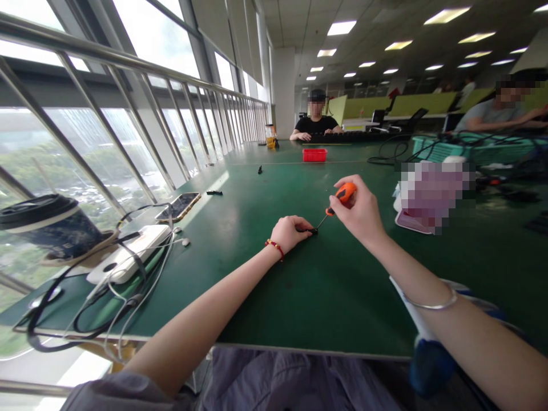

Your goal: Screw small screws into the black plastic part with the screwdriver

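Observation:
My right hand [358, 206] grips the orange and black handle of a screwdriver [345, 193]. Its thin metal shaft slants down to the left, and the tip meets a small black part [314, 230] lying on the green tabletop. With fingers closed, my left hand [289, 233] holds that black part against the table; most of the part is hidden under the fingers. A red beaded bracelet circles my left wrist, and a silver bangle sits on my right forearm.
A red box [314, 155] stands at the far side, before a seated person [317, 117]. Small black pieces [214, 193] lie left of centre. At left are a phone [178, 206], a white power bank [131, 254], cables and a lidded cup [49, 228]. A teal basket [466, 148] is at right.

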### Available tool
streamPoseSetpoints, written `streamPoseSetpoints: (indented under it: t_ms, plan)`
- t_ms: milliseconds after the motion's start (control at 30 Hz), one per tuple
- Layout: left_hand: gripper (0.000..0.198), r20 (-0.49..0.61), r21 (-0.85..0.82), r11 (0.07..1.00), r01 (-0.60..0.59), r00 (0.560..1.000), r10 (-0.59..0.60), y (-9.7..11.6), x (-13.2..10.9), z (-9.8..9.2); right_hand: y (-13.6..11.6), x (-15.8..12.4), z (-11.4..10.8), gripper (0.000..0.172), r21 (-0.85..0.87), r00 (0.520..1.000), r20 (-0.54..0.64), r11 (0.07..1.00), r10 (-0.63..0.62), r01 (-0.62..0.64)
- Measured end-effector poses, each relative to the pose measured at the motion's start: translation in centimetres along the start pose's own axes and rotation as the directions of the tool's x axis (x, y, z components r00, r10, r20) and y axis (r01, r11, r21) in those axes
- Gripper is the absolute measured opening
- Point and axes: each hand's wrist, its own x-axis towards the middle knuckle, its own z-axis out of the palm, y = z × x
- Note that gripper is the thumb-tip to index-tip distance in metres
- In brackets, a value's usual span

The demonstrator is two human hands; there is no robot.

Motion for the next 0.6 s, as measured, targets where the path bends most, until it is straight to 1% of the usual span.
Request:
streamPoseSetpoints:
  t_ms: [100,167,233,367,400,467,533,600]
  plan:
    - [0.014,0.0,0.01,1.0,0.001,1.0,-0.001,0.03,0.05,0.01,0.08,-0.1,0.14,0.027,-0.018,1.0,-0.018,1.0,-0.003,0.003]
    - [0.014,0.005,0.005,1.0,0.0,1.0,0.0,0.06,0.11,0.03,-0.02,-0.17,0.18,0.026,-0.048,0.999,-0.041,0.999,-0.012,0.01]
    - [0.013,0.013,-0.007,1.0,0.001,1.0,-0.001,0.04,0.18,0.06,-0.17,-0.23,0.19,0.026,-0.042,0.999,-0.029,0.999,-0.031,0.029]
    - [0.013,0.021,-0.036,0.999,0.015,1.0,-0.014,-0.11,0.3,0.16,-0.26,-0.39,0.26,0.018,0.001,0.999,0.005,0.999,-0.051,0.051]
    - [0.013,0.021,-0.041,0.999,0.018,1.0,-0.018,-0.16,0.31,0.19,-0.24,-0.42,0.29,0.019,0.008,0.999,0.004,0.999,-0.049,0.049]
    - [0.013,0.02,-0.048,0.999,0.021,1.0,-0.02,-0.22,0.32,0.22,-0.23,-0.46,0.32,0.028,0.015,0.999,0.001,0.999,-0.047,0.047]
    - [0.014,0.02,-0.056,0.998,0.019,1.0,-0.018,-0.22,0.32,0.22,-0.31,-0.45,0.29,0.033,-0.016,0.999,-0.02,0.999,-0.035,0.035]
    - [0.014,0.02,-0.061,0.998,0.016,1.0,-0.014,-0.17,0.31,0.2,-0.46,-0.42,0.22,0.033,-0.07,0.998,-0.057,0.998,-0.012,0.008]
